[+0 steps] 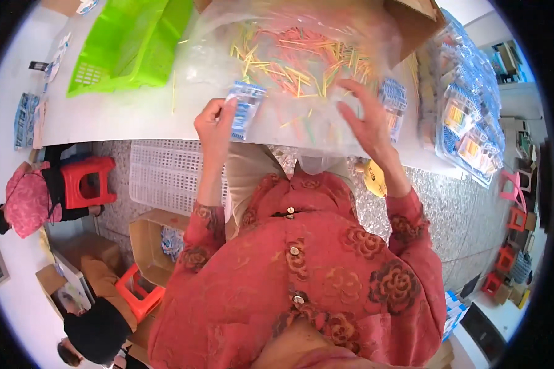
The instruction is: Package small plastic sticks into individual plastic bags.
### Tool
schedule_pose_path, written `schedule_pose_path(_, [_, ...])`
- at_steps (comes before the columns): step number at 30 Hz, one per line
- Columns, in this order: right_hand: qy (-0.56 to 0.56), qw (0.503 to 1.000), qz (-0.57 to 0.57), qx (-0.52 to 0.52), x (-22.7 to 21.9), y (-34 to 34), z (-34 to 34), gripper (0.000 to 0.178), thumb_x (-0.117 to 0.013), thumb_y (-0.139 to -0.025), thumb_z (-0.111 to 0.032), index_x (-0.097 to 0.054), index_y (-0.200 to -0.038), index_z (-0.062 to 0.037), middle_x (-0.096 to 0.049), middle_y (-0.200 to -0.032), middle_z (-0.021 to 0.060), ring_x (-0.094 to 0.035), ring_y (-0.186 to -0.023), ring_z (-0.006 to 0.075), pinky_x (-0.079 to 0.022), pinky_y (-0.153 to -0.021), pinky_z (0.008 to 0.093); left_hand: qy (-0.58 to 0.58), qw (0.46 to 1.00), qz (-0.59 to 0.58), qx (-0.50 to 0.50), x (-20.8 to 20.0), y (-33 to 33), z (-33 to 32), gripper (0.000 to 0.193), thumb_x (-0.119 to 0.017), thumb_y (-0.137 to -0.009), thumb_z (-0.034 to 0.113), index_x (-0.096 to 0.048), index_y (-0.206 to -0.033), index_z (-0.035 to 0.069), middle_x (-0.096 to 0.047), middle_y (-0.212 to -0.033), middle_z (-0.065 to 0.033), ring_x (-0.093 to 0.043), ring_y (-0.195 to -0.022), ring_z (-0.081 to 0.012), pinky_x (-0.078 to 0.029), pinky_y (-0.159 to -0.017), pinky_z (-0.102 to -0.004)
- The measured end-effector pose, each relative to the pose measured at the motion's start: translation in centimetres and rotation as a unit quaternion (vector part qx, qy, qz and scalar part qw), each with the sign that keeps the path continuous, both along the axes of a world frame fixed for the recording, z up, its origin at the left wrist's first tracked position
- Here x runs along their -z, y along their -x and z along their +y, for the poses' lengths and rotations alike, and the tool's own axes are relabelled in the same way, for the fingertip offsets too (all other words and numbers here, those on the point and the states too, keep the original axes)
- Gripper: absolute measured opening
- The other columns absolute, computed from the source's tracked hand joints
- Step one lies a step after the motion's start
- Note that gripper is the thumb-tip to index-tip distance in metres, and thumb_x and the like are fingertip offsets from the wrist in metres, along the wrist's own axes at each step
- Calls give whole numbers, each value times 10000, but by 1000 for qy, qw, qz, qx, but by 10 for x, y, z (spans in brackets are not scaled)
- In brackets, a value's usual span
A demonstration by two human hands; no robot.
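Upright over the table's near edge is a small blue-and-white packet (247,111), pinched by its left side between the thumb and fingers of my left hand (214,126). My right hand (368,117) hovers over the near right part of the table, thumb and fingers apart, with nothing visible in it. Just beyond both hands, thin coloured sticks (298,77) in pink, yellow and green lie loosely heaped on clear plastic sheeting (206,58). Another blue-and-white packet (393,101) lies right beside my right hand.
A green plastic basket (120,61) stands at the far left; a cardboard box (415,21) is at the back right. Many filled packets (465,117) are piled at the right. Below the table sits a white crate (160,172). Two people (34,200) are at the left near red stools (87,182).
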State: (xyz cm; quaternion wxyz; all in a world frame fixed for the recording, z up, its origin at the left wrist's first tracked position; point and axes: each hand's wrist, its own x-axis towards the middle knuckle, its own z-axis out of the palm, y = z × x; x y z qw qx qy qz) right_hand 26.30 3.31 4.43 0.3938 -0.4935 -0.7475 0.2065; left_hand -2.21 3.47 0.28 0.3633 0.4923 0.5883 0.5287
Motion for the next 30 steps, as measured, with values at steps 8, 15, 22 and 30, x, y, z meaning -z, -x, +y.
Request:
schedule_pose_path(8, [67, 979, 29, -188, -15, 60, 12, 264, -631, -820, -222, -557, -715, 8, -507, -613, 138, -506, -601, 311, -382, -542, 393, -60, 987, -60, 134, -16, -41, -31, 88, -639, -820, 57, -617, -785, -21, -561, -688, 6, -467, -650, -44, -386, -600, -203])
schedule_pose_path(15, [54, 979, -33, -193, -22, 52, 11, 145, -650, -792, -104, -600, -825, 28, -561, -701, 150, -516, -617, 294, -405, -556, 364, -47, 982, 42, 179, -22, -42, -33, 100, -700, -739, 40, -629, -766, -25, -606, -678, -59, -529, -593, -88, -415, -569, -221])
schedule_pose_path(22, [45, 981, -8, -189, -30, 48, 4, 233, -675, -750, -90, -606, -953, -1, -601, -847, 138, -564, -744, 276, -451, -666, 341, -25, 982, 6, 186, -20, -45, -35, 119, -722, -721, 23, -607, -701, -2, -589, -636, -7, -501, -600, -41, -398, -552, -204])
schedule_pose_path(30, [-43, 992, 51, -108, -52, 42, -8, 396, -724, -684, -26, -598, -1058, -47, -587, -1015, 69, -548, -786, 177, -464, -705, 280, -2, 980, -123, 155, -18, -50, -38, 125, -714, -736, 2, -593, -706, 11, -585, -687, 25, -483, -638, -22, -395, -579, -186])
